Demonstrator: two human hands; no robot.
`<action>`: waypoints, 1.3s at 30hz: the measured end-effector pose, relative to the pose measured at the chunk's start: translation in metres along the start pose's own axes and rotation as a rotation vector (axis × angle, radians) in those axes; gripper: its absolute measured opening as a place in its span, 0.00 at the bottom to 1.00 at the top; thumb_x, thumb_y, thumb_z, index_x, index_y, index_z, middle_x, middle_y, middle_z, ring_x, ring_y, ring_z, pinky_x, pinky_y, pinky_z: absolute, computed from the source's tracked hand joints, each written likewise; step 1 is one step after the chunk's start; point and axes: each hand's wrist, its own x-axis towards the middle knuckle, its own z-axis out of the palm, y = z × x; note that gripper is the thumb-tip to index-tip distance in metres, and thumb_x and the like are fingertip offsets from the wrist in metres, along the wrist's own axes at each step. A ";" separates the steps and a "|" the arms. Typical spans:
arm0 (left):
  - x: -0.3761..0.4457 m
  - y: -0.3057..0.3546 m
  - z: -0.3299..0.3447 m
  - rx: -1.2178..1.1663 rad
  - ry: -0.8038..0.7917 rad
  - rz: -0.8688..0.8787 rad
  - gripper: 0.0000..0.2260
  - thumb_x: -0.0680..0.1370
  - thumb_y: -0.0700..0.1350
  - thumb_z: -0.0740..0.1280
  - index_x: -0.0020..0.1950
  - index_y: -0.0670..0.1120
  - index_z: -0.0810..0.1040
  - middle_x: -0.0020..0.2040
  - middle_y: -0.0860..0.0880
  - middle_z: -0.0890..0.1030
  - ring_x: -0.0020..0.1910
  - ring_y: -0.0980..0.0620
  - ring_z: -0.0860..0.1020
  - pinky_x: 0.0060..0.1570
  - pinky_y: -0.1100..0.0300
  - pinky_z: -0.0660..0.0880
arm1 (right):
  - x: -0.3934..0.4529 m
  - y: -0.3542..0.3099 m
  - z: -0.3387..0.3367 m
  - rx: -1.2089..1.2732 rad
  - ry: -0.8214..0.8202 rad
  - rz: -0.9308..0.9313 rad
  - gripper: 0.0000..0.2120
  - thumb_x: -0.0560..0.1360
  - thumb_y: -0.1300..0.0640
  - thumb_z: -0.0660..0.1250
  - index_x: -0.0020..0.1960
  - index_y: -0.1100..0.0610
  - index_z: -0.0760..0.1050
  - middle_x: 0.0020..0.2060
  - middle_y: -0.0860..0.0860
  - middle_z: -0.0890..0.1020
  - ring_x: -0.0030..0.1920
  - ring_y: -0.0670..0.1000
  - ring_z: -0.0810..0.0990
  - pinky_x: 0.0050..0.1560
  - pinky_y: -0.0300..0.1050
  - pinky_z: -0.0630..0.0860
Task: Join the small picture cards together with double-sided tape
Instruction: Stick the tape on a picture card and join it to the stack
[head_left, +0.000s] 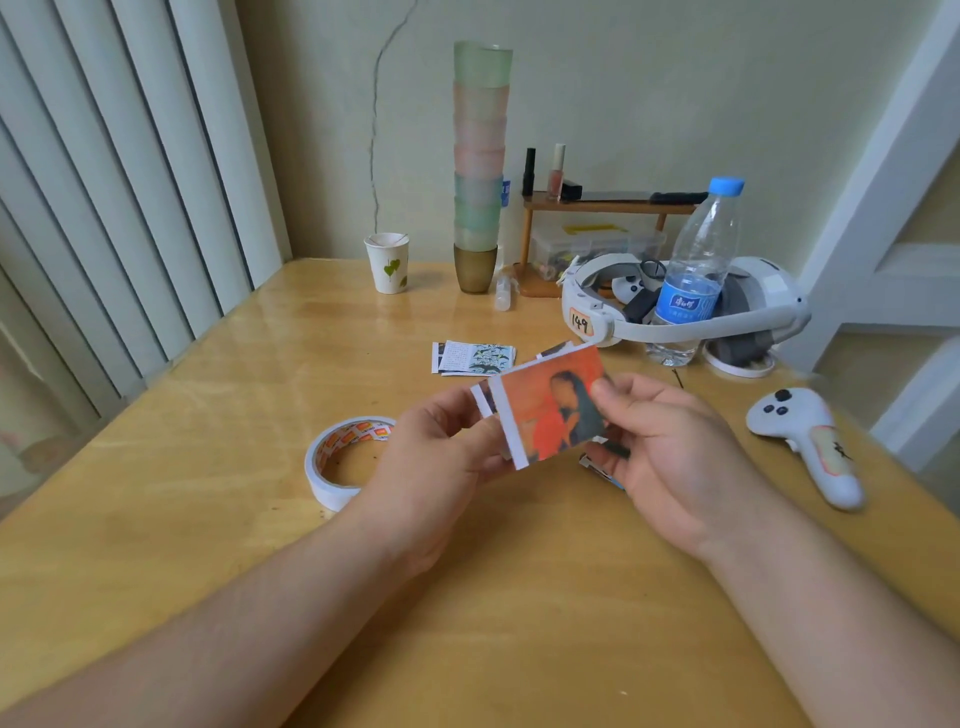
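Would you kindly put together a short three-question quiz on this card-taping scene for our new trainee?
1. True or false: both hands hold the orange picture card above the table.
2. Which thing lies nearest the left hand? A) paper cup B) tape roll C) water bottle
3. Fill in: farther back, a small pile of other cards lies on the ____.

Key
1. True; the right hand pinches its right edge, the left hand grips the left edge.
2. B
3. table
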 end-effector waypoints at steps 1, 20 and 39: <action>0.000 0.001 0.000 -0.001 -0.004 -0.005 0.09 0.82 0.36 0.69 0.61 0.43 0.85 0.59 0.39 0.86 0.58 0.39 0.85 0.57 0.52 0.83 | 0.000 0.002 0.002 -0.019 0.012 -0.012 0.04 0.80 0.59 0.67 0.46 0.56 0.79 0.43 0.53 0.85 0.45 0.49 0.81 0.49 0.47 0.72; -0.004 0.005 0.003 0.048 0.061 0.057 0.12 0.80 0.40 0.72 0.63 0.50 0.81 0.56 0.36 0.84 0.47 0.44 0.88 0.48 0.51 0.84 | -0.004 0.001 0.009 -0.021 0.172 -0.119 0.08 0.77 0.63 0.72 0.39 0.58 0.80 0.35 0.53 0.86 0.37 0.47 0.84 0.50 0.48 0.78; -0.010 0.011 0.006 0.145 0.090 0.151 0.12 0.85 0.38 0.63 0.61 0.51 0.82 0.49 0.50 0.89 0.49 0.51 0.88 0.46 0.57 0.85 | -0.002 0.001 0.006 0.014 0.228 -0.108 0.04 0.77 0.63 0.72 0.43 0.60 0.80 0.37 0.54 0.86 0.42 0.50 0.85 0.56 0.52 0.81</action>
